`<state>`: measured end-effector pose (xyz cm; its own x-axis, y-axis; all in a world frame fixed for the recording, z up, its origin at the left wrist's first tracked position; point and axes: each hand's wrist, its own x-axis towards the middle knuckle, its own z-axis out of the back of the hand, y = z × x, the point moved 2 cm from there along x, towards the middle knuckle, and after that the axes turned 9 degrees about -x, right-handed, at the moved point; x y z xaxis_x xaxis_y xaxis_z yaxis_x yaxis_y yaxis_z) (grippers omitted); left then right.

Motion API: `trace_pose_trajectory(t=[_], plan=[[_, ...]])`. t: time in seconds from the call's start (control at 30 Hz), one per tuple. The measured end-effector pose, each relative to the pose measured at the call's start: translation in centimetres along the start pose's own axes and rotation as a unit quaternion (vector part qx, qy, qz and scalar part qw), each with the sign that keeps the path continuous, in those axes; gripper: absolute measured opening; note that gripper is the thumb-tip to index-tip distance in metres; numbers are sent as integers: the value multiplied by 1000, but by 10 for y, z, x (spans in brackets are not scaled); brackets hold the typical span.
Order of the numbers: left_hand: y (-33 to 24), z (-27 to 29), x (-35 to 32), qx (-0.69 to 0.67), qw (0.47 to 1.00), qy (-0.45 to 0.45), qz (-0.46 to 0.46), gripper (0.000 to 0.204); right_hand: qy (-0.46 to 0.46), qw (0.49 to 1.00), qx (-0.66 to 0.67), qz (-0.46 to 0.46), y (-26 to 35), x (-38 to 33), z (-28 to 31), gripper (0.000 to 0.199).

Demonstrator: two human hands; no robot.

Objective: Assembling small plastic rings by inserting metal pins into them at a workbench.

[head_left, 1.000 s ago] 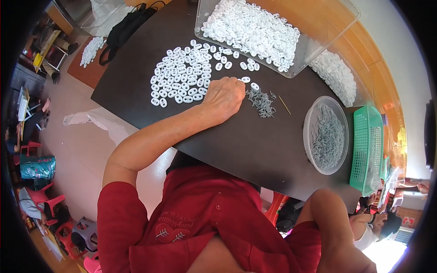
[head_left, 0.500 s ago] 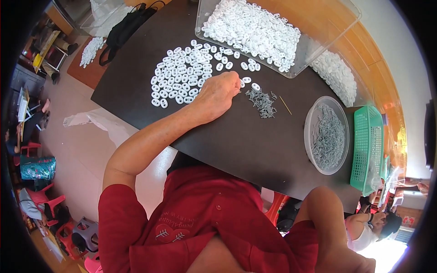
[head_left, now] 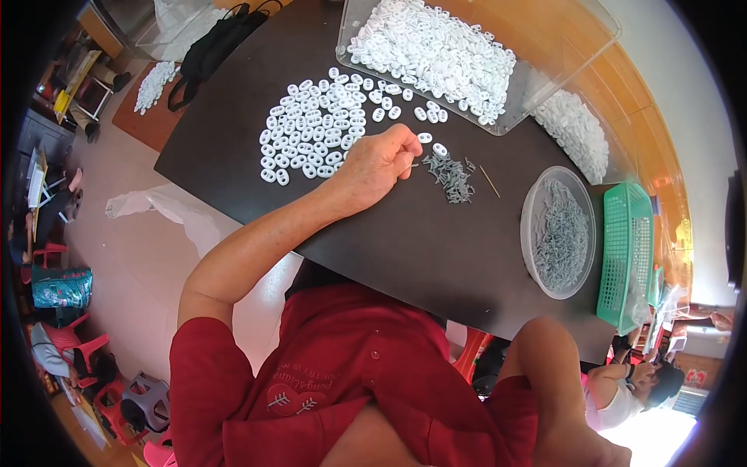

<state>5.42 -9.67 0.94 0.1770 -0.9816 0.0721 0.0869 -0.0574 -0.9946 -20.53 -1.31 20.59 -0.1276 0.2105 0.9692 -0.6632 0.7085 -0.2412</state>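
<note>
My left hand [head_left: 379,162] reaches over the dark table [head_left: 405,249], fingers curled and pinched on a small thin piece at its tips; what the piece is I cannot make out. Just left of the hand lies a spread of several white oval plastic pieces [head_left: 315,132]. Just right of it sits a small heap of grey screws [head_left: 450,175], with two loose white pieces [head_left: 433,143] above the heap. My right upper arm [head_left: 556,373] shows at the lower right, but that hand is out of sight.
A clear bin [head_left: 545,86] of white pieces stands at the back, beside a second heap of them [head_left: 580,132]. A round clear bowl [head_left: 531,204] of grey screws and a green basket [head_left: 626,249] sit right. A thin stick [head_left: 489,180] lies by the screws. Another person [head_left: 622,389] sits lower right.
My left hand has shifted only slightly by the screw heap and stays pinched. Everything else is as before.
</note>
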Motion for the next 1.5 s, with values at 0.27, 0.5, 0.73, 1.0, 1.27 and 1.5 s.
trace_pose_trajectory(t=[0.27,0.5,0.73,1.0,1.27,1.5], plan=[[-12,-5,-16,-95,995,29,27,13,204,761,-379,-486,-87,-72,5,16],[-11,-14,-14,-144,989,17,16,11,127,601,-182,-768,-120,-185,15,14],[-11,-16,-14,-187,982,19,5,12,138,582,-81,-797,-130,-194,8,10],[-5,-12,-13,-253,966,31,45,14,101,568,-81,-813,-128,-199,4,11],[-9,-12,-22,-109,993,18,30,7,38,524,-99,-845,-123,-207,6,13],[-4,-9,-23,-100,995,4,20,8,32,516,-64,-854,-122,-205,3,14]])
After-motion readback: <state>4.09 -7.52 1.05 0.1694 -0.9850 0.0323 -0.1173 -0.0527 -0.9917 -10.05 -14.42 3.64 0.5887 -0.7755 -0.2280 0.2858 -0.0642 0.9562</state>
